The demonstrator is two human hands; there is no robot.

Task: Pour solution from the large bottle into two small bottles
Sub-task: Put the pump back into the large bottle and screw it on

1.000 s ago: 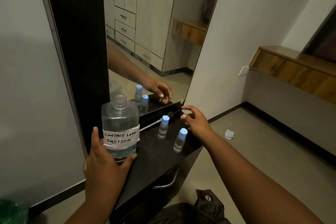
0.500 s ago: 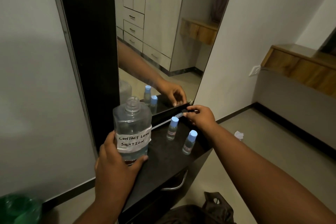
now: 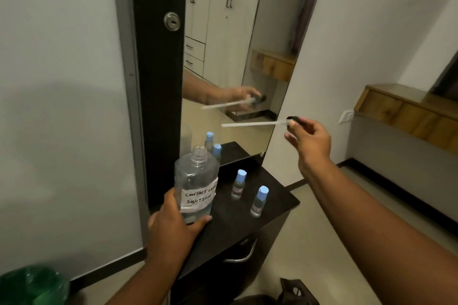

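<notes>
The large clear bottle (image 3: 195, 181), uncapped and labelled "contact lens solution", stands upright on the dark shelf (image 3: 230, 220). My left hand (image 3: 173, 225) grips its lower part. Two small clear bottles with light blue caps stand upright to its right, one further back (image 3: 238, 184) and one nearer the shelf's right edge (image 3: 259, 202). My right hand (image 3: 309, 138) is raised above and to the right of them, holding a dropper (image 3: 255, 123) by its black top, with the long white tube pointing left and roughly level.
A tall mirror (image 3: 223, 57) behind the shelf reflects the bottles and my right hand. A drawer handle (image 3: 239, 254) sits below the shelf. A green bin (image 3: 32, 285) is at the bottom left, a dark bag (image 3: 295, 292) on the floor, a wooden ledge (image 3: 409, 111) at right.
My right hand picked the dropper up from the back of the shelf by the mirror and lifted it up and to the right. The left hand stays on the large bottle.
</notes>
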